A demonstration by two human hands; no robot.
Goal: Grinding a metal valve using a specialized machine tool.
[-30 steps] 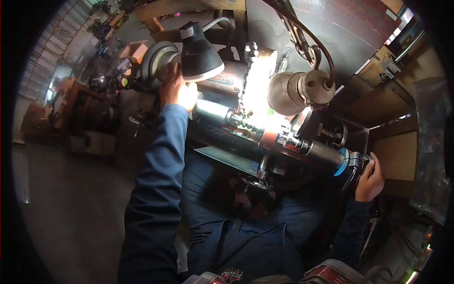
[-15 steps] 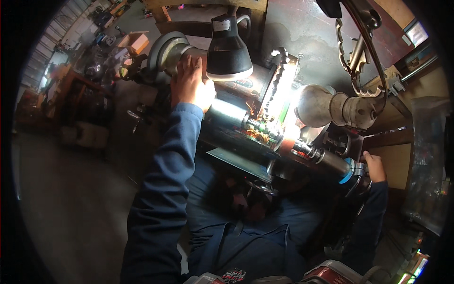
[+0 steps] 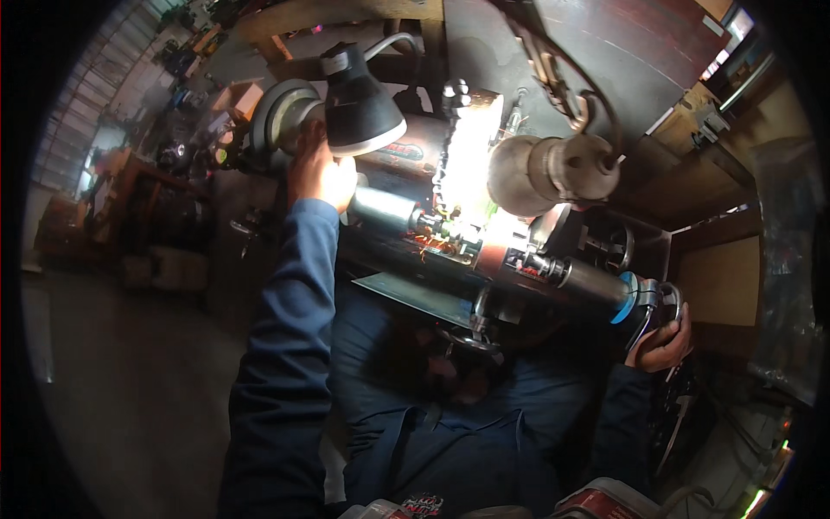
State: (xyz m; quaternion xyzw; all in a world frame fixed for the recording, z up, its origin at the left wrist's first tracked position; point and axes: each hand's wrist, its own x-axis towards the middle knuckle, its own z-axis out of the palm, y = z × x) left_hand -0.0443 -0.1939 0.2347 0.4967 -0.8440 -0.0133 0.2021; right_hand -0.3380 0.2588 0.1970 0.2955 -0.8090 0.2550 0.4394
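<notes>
Sparks [image 3: 424, 253] thrown off at mid-frame

The shaft [image 3: 450, 231] is set between two cylinders [image 3: 385, 208] at the middle of the frame. The left hand [image 3: 322, 180] is placed beside the disc [image 3: 270, 127], upper left of centre; its fingers are partly hidden by shadow and the black lamp [image 3: 359, 99], so their grip cannot be told. At right, the right hand's [image 3: 664, 346] fingers are curled by the handle [image 3: 673, 298]; whether it is grasped cannot be told. A sleeve [image 3: 303, 285] could be snagged if spinning parts were brushed; skin could be burnt by stray sparks. At upper left, a box [image 3: 248, 98] is seen, its contents not made out.
</notes>
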